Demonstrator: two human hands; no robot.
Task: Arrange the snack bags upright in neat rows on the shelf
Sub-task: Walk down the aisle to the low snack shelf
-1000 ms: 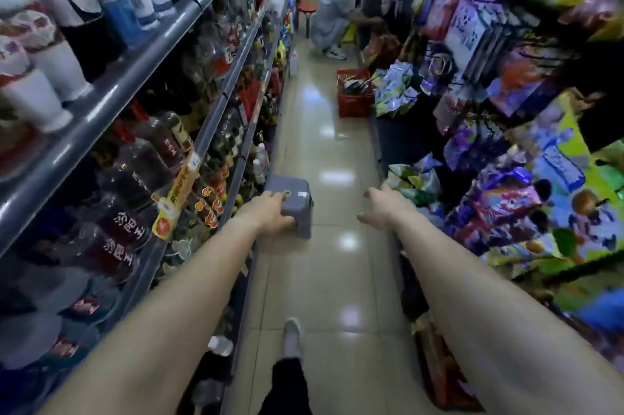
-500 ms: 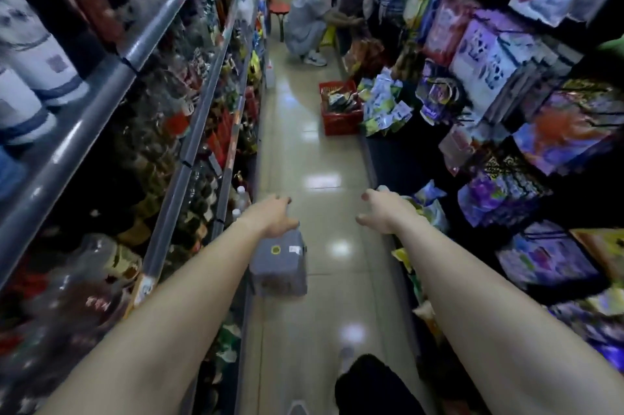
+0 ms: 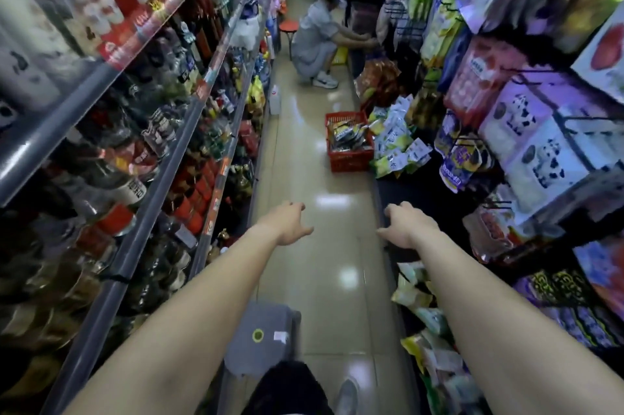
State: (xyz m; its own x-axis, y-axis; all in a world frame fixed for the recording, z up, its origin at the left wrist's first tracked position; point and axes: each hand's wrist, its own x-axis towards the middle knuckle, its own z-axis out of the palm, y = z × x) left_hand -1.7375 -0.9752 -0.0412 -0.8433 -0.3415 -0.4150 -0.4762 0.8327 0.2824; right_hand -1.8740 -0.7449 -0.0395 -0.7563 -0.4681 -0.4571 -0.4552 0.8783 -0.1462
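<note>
I stand in a narrow shop aisle. My left hand (image 3: 288,224) and my right hand (image 3: 403,225) are stretched out over the floor, fingers loosely apart, holding nothing. Snack bags (image 3: 398,141) in white, green and yellow lie heaped on the low right shelf ahead. More snack bags (image 3: 423,310) lie on the low right shelf (image 3: 393,198) beside my right forearm. A red basket (image 3: 349,158) with dark snack packs stands on the floor by the far heap. Hanging bags (image 3: 526,134) fill the right wall.
Shelves of bottles (image 3: 111,178) line the left side. A grey stool (image 3: 261,337) stands on the floor under my left arm. A crouching person (image 3: 317,43) works at the far right shelf near a small red stool (image 3: 289,26). A plastic bottle (image 3: 275,99) stands on the floor.
My left hand has let go of the grey stool, which now sits on the floor close beneath me. My view has moved forward along the aisle.
</note>
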